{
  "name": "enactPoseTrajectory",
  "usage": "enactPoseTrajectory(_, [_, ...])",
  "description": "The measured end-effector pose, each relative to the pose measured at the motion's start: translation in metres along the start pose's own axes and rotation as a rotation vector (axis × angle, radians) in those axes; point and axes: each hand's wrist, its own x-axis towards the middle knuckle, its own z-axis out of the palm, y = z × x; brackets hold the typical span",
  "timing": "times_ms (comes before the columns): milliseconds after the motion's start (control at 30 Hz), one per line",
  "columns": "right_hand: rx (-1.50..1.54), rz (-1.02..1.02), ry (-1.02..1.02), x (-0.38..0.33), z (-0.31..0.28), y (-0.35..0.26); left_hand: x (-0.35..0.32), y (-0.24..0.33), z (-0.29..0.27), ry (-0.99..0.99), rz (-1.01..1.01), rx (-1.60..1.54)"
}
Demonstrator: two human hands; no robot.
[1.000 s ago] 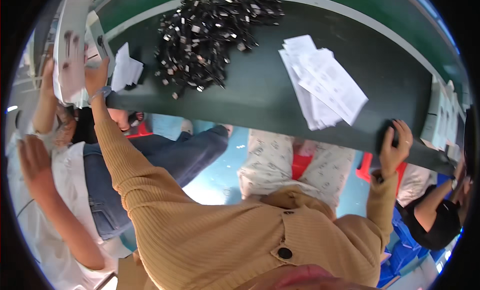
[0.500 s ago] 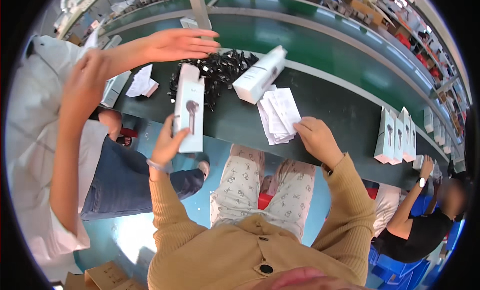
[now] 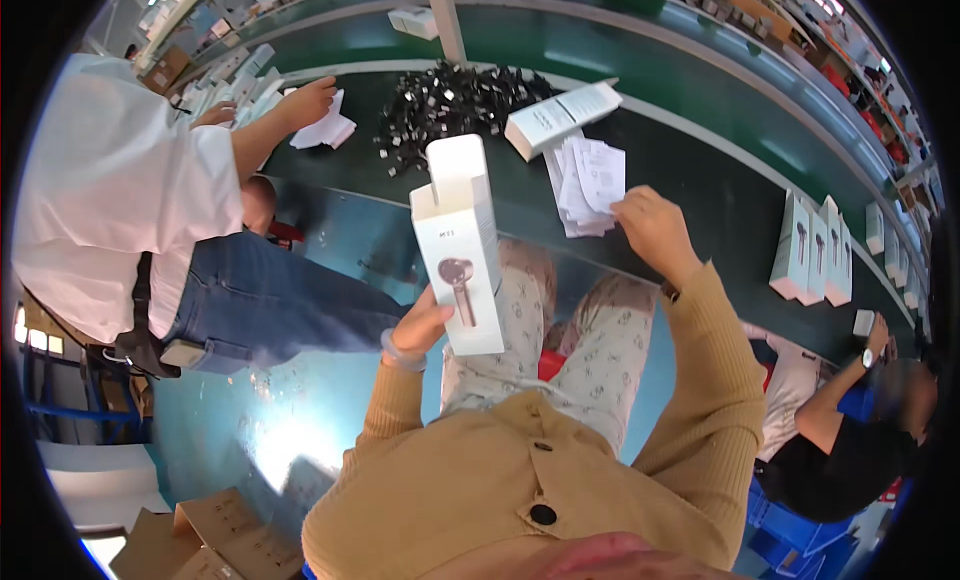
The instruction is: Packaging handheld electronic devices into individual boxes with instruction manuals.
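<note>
My left hand [image 3: 421, 328] grips the lower end of a tall white carton [image 3: 458, 242] printed with a round-headed handheld device. Its top flap stands up, and it is held over my lap, in front of the bench edge. My right hand [image 3: 655, 230] pinches the right edge of a leaflet on a loose fanned stack of white leaflets [image 3: 578, 192] lying on the bench. Just beyond that stack, another white carton [image 3: 562, 118] lies on its side. Left of it spreads a heap of small black cable-like pieces [image 3: 450, 105]; their exact kind is hard to make out.
A co-worker in a white shirt [image 3: 130, 200] sits at the left by more leaflets [image 3: 325, 125]. Several upright cartons [image 3: 812, 248] stand at the right, near another person in black [image 3: 840, 450]. A green conveyor [image 3: 620, 55] runs behind a metal post [image 3: 445, 20].
My left hand has drawn the carton back toward me, off the bench edge. My right hand stays at the leaflets. The co-worker's arms have withdrawn leftward from over the black heap.
</note>
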Motion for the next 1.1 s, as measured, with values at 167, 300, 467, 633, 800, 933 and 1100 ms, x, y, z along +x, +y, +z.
enactPoseTrajectory(167, [0.146,0.143,-0.064,0.004,-0.016,-0.006,0.025,-0.02,0.026,-0.027,0.077,0.34])
enactPoseTrajectory(300, [0.133,0.282,0.223,0.004,-0.046,-0.006,0.037,-0.01,0.056,-0.014,-0.04,0.286])
enactPoseTrajectory(467, [0.659,0.622,0.358,0.01,-0.131,-0.063,0.053,-0.025,0.053,-0.058,0.056,0.511])
enactPoseTrajectory(633, [0.65,0.485,0.133,0.023,-0.141,-0.088,0.059,-0.027,0.062,-0.135,0.035,0.588])
enactPoseTrajectory(800, [0.321,0.035,-0.091,0.031,-0.098,-0.074,0.06,-0.026,0.069,-0.204,0.03,0.633])
enactPoseTrajectory(933, [0.324,0.173,-0.084,0.031,-0.101,-0.087,0.062,-0.039,0.061,-0.23,-0.055,0.547])
enactPoseTrajectory(1100, [0.435,0.263,0.137,-0.024,-0.078,-0.092,0.062,-0.048,0.059,-0.212,-0.109,0.583])
